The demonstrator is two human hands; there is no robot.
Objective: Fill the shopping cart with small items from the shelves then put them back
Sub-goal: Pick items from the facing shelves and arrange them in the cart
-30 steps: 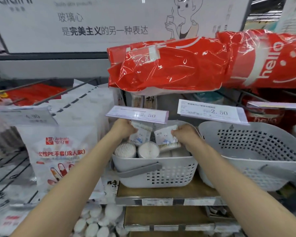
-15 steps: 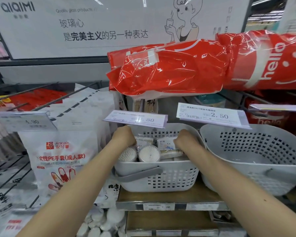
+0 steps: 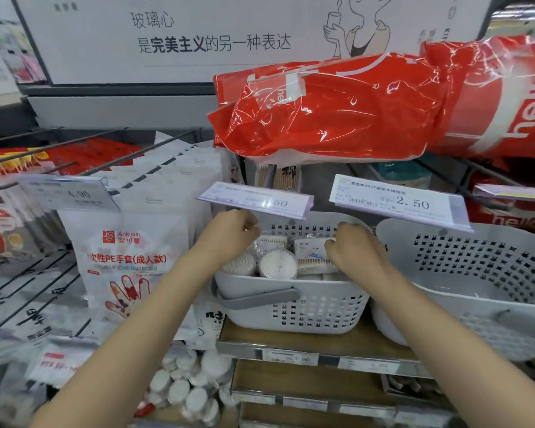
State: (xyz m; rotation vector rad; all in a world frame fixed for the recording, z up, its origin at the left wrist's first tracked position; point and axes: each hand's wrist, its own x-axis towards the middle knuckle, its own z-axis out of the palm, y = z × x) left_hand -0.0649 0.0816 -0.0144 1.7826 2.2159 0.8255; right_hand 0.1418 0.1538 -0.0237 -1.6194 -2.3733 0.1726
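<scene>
Both hands reach into the white basket (image 3: 291, 307): left hand (image 3: 229, 233) curled over cotton-swab packs (image 3: 272, 242), grip unclear; right hand (image 3: 354, 251) pinches a swab packet (image 3: 311, 250)

A white perforated basket (image 3: 291, 307) with a grey handle stands on the wooden shelf (image 3: 294, 339). Inside, at its 9 o'clock side, two round tubs of cotton swabs (image 3: 278, 264) stand upright; flat swab packets (image 3: 311, 251) stand at 12 to 3 o'clock.
</scene>
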